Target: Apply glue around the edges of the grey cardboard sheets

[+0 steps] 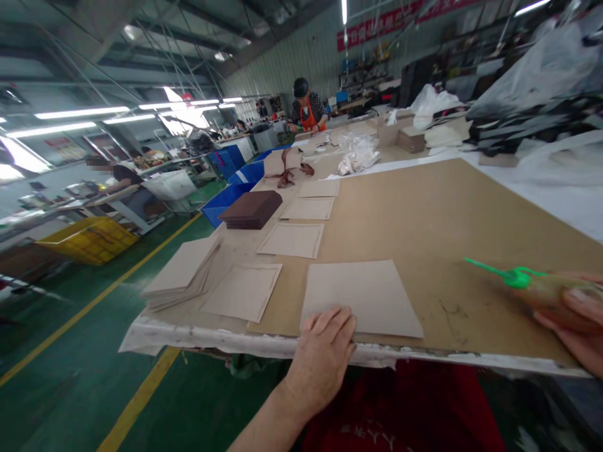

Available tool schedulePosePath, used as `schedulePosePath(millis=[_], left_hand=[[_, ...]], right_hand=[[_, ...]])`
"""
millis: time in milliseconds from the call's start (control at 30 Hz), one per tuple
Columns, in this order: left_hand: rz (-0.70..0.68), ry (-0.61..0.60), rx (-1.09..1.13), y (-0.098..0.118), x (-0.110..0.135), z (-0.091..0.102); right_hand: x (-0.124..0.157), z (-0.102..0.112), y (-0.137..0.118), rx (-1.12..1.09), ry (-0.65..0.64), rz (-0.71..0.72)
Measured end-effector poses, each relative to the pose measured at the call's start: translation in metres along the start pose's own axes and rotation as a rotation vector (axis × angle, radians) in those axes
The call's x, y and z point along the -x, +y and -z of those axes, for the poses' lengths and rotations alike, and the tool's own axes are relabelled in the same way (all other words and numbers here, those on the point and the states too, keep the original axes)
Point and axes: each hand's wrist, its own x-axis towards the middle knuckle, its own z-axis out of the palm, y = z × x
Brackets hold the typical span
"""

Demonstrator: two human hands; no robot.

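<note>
Seemingly set for gluing, the left hand [325, 345] rests on a beige panel [360, 292], gripping nothing, while the right hand [579, 344] clasps a green-nozzled bottle [546, 296] that likely must swing over

The worktable [238, 243] has a rumpled pale covering [207, 338] hanging over its near edge. A tan board [400, 220] lies flat on it, bearing one beige panel [365, 292] at the front; a row of loose panels [245, 290] straddles the board's left side. Farther left I see a beige stack [181, 267], then a dark brown stack [252, 209] beyond.
</note>
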Motion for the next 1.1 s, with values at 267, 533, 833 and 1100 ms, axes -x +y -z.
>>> schedulePosePath(millis=[267,533,833,1100], left_hand=[[0.063,0.102,0.027,0.013,0.001,-0.016],[-0.09,0.197,0.12,0.045,-0.011,-0.032],[-0.115,0.419,0.126,0.05,-0.013,-0.062],[-0.088,0.477,0.113,0.053,-0.014,-0.067]], right_hand=[[0.005,-0.005,-0.014,-0.216,-0.05,-0.155],[0.03,-0.062,-0.044,-0.066,-0.441,-0.05],[0.066,-0.156,-0.056,0.384,-1.035,0.444],[0.081,-0.195,-0.067,0.495,-1.174,0.78]])
